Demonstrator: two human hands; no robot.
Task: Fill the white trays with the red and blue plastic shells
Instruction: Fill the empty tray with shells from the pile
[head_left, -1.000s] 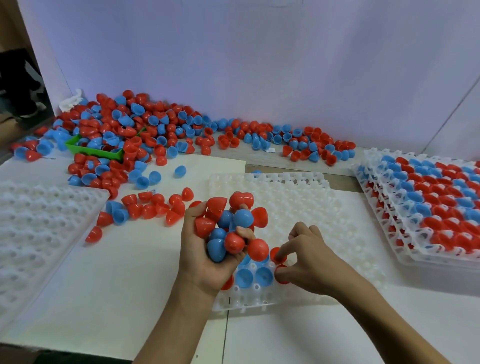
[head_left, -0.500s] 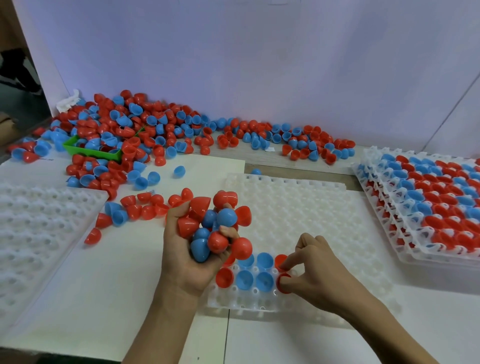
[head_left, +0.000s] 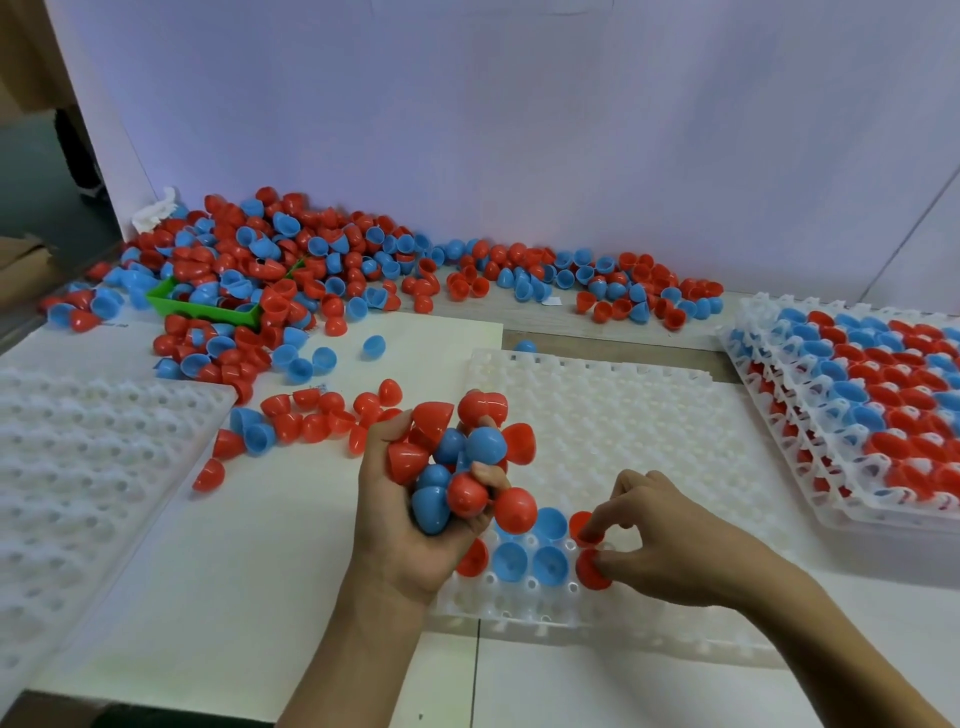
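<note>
The left hand (head_left: 410, 525) clutches a heap of red and blue shells (head_left: 460, 462) above the near-left corner of the middle tray (head_left: 649, 415), hiding some pockets. The right hand (head_left: 660, 545) pinches a red shell (head_left: 589, 569) into a front-row pocket beside two blue ones. Loose shells (head_left: 291, 270) and a green bin (head_left: 208, 309) lie behind, with an unfilled tray (head_left: 78, 467) at left and stacked full trays (head_left: 857, 395) at right.

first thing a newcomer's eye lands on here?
Probably the left hand, front and centre, gripping a bulging cluster of red and blue shells above the middle white tray. Then the big loose pile of shells along the back wall, and the stack of filled trays at far right. The right hand pinches a red shell at the tray's near rows.
</note>
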